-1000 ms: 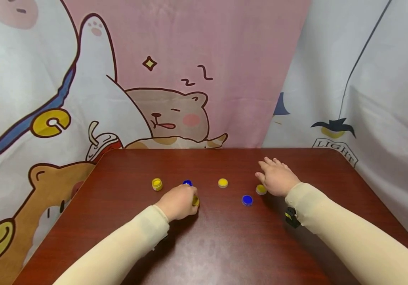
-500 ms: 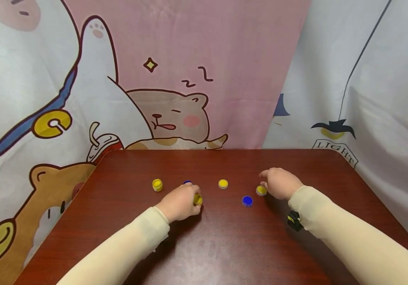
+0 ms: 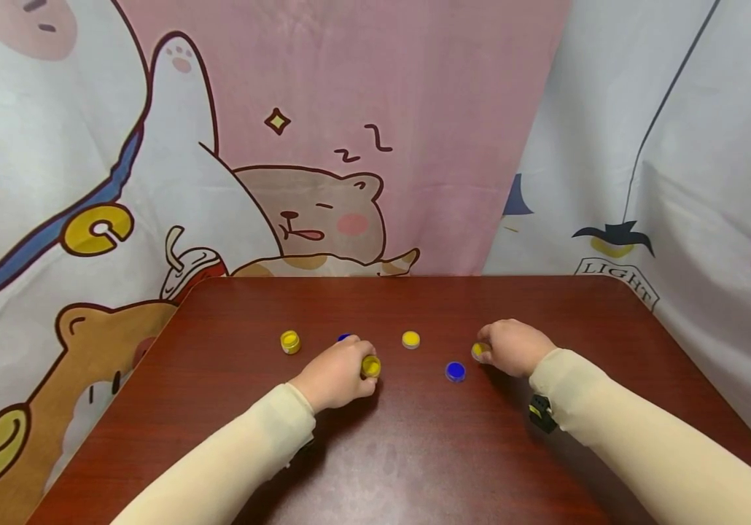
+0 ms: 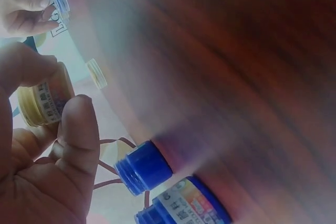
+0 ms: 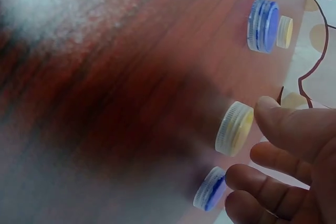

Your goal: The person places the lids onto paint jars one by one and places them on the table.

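Left hand (image 3: 335, 372) at centre of head frame, reaching in from lower left, back of hand up. Thumb and fingers pinch the yellow jar (image 3: 371, 366); its mouth faces up toward the head camera. In left wrist frame, jar at left, axis near sideways, mouth end left. Right hand (image 3: 516, 347), right of centre, fingers parted, loosely bent at yellow lid (image 5: 234, 128); contact unclear.
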A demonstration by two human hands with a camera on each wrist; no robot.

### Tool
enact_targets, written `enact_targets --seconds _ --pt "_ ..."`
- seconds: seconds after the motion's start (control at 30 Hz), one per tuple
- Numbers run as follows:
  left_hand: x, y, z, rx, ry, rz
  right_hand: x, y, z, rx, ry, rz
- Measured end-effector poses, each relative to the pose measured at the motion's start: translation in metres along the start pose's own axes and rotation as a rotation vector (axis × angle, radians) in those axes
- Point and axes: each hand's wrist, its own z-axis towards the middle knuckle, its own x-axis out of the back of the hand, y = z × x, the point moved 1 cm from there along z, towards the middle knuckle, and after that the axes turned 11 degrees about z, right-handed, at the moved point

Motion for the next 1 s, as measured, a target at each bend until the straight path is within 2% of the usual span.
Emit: enact_targets --seconds 0.4,0.77,1.0 --pt "-0.001 0.002 0.0 -0.006 0.01 -0.052 -0.011 0.006 0.003 0.025 0.028 -0.05" --pt "-0.003 0.005 0.0 -0.012 -0.002 -0.062 -0.012 0.005 0.004 0.003 0.052 -0.061" --pt "-0.004 0.005 0.001 -0.017 0.007 -0.056 -0.01 0.005 0.005 0.021 0.073 -0.066"
